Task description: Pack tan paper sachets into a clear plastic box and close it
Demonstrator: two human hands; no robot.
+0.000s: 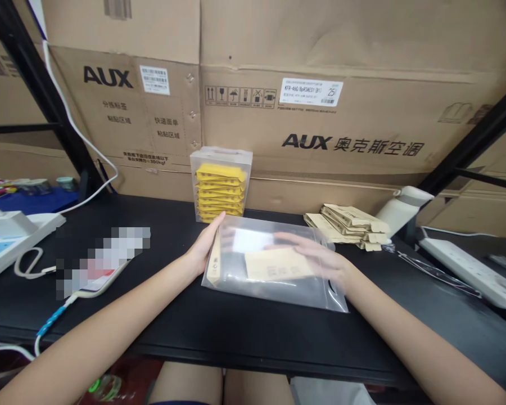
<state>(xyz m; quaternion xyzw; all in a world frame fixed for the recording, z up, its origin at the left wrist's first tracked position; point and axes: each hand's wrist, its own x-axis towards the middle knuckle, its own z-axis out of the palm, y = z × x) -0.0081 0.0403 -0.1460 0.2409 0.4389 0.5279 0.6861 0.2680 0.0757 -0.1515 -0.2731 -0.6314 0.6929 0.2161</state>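
Note:
A clear plastic bag (pixel 231 284) lies tilted just above the black table, in front of me. My left hand (pixel 203 247) grips its left end, some fingers hidden behind the plastic. Inside the bag, one kraft-paper packet (pixel 213 264) stands along the left end and another kraft packet (pixel 280 264) lies near the middle. My right hand (pixel 324 259) is at the bag's right end, by the handle hole; it is blurred by motion. Its fingers show through the plastic, stretched out over the far edge of the middle packet. Its thumb cannot be made out.
Behind the bag stands a clear bag of stacked yellow packets (pixel 220 191). Kraft packets (pixel 349 225) are piled at right beside a white bottle (pixel 405 208). Power strips (pixel 472 270) and a charging phone (pixel 109 270) flank the black table (pixel 172 332). Large cardboard boxes (pixel 253 129) wall the back.

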